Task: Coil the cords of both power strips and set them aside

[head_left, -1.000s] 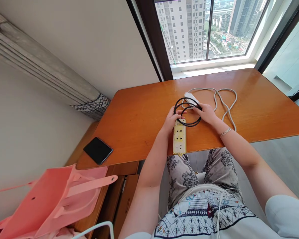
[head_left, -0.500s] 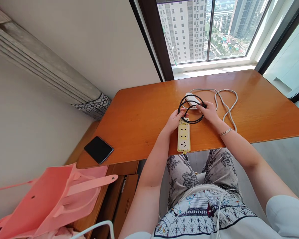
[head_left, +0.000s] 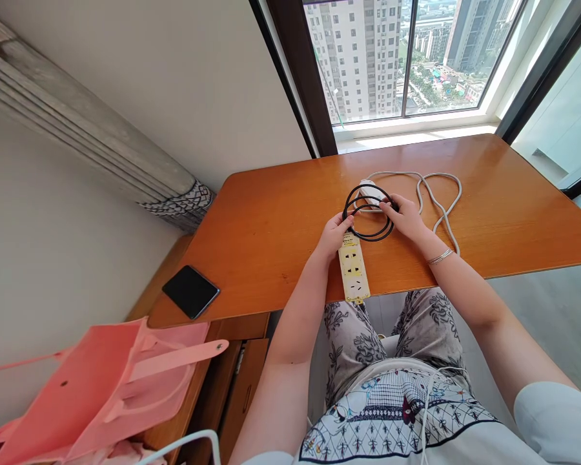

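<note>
A black cable (head_left: 374, 239) hangs in several loops between my two hands, over the wooden table. My left hand (head_left: 335, 234) is closed on the left side of the coil, right at the top end of a yellowed power strip (head_left: 353, 268). That strip points toward me, its near end at the table's front edge. On the right side, my right hand (head_left: 403, 216) pinches the loops between thumb and fingers. Behind the coil lies a white power strip (head_left: 370, 191), partly covered by the loops and my right fingers.
A white cord (head_left: 444, 210) winds across the table to the right of my hands. A black phone (head_left: 190, 292) lies at the table's left front corner. Beside it stands a pink bag (head_left: 101, 381). The window (head_left: 407, 64) is beyond the table (head_left: 271, 213).
The coil and my left hand have shifted slightly left. The yellowed power strip has tilted, its upper end swinging left. My right hand has barely moved.
</note>
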Motion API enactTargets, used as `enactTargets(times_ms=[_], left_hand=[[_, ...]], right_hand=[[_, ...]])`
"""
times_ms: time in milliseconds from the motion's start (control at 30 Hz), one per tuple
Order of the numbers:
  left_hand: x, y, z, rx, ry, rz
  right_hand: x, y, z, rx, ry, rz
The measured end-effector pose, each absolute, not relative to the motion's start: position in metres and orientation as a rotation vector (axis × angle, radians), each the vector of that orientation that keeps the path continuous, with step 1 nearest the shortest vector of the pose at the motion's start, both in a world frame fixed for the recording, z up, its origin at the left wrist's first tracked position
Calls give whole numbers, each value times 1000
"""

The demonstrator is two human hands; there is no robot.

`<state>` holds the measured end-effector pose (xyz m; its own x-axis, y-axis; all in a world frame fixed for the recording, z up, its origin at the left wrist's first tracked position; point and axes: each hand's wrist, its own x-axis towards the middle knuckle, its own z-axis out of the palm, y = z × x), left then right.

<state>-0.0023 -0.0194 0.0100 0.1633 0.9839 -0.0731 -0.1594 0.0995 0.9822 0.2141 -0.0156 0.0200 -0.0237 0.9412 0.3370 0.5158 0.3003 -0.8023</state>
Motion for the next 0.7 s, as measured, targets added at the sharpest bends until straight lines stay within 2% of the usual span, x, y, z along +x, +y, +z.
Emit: enactTargets(times_ms=[433, 700], left_hand=[[1, -23, 20, 986, 1044, 1165], [-1, -20, 18, 893, 963, 1164]], right_hand=[[208, -13, 15, -1338, -1642, 739], [212, -11, 13, -1332, -1682, 621]])
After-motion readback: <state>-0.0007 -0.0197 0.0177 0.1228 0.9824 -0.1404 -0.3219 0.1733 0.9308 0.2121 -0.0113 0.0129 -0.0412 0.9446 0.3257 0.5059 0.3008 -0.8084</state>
